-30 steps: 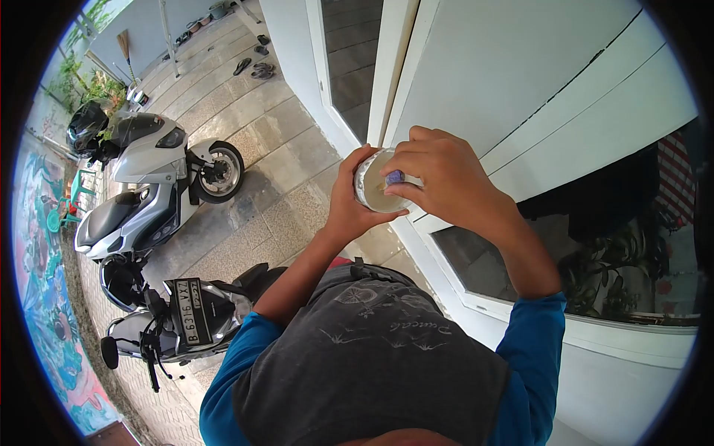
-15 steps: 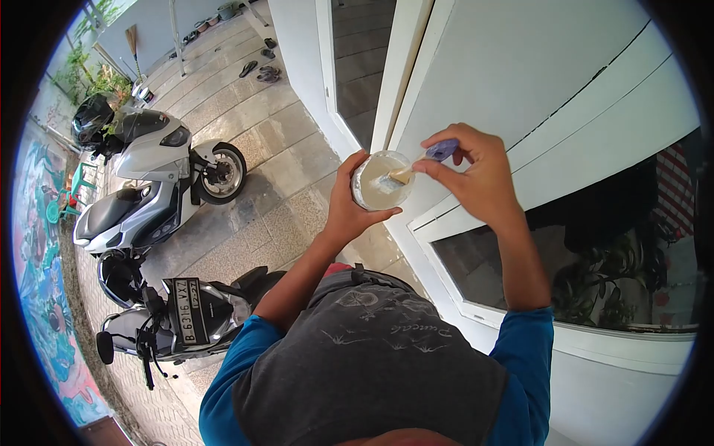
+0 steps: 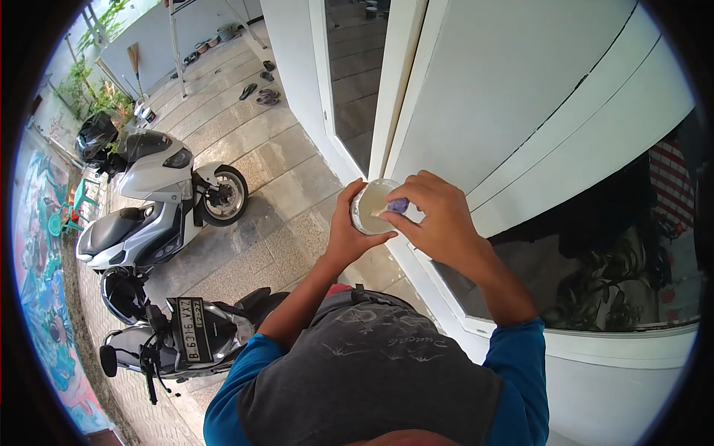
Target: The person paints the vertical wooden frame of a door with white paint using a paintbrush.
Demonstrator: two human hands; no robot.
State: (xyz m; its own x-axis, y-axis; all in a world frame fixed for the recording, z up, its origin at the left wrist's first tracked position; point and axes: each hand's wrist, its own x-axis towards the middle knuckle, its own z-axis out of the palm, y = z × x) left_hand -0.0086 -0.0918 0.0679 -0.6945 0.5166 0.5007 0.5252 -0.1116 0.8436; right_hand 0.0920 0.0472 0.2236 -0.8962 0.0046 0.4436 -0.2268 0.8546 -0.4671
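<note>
My left hand (image 3: 348,223) wraps round the side of a small round paint tub (image 3: 358,209), with its thumb along the near side. Whitish paint (image 3: 372,199) shows inside the tub. Closed on the purple handle of a paintbrush (image 3: 398,205) is my right hand (image 3: 439,217), right at the tub's rim. The brush points down into the tub; its bristle end is mostly hidden by my fingers and the paint.
A white wall (image 3: 506,89) and a dark-glazed window (image 3: 550,275) stand close on my right. Two parked scooters, one silver (image 3: 149,178) and one with a number plate (image 3: 190,329), are on my left. Sandals (image 3: 268,97) lie on the paving further off.
My right hand has moved down and left towards the tub, dipping the paintbrush deeper into it. My left hand still holds the tub in nearly the same place.
</note>
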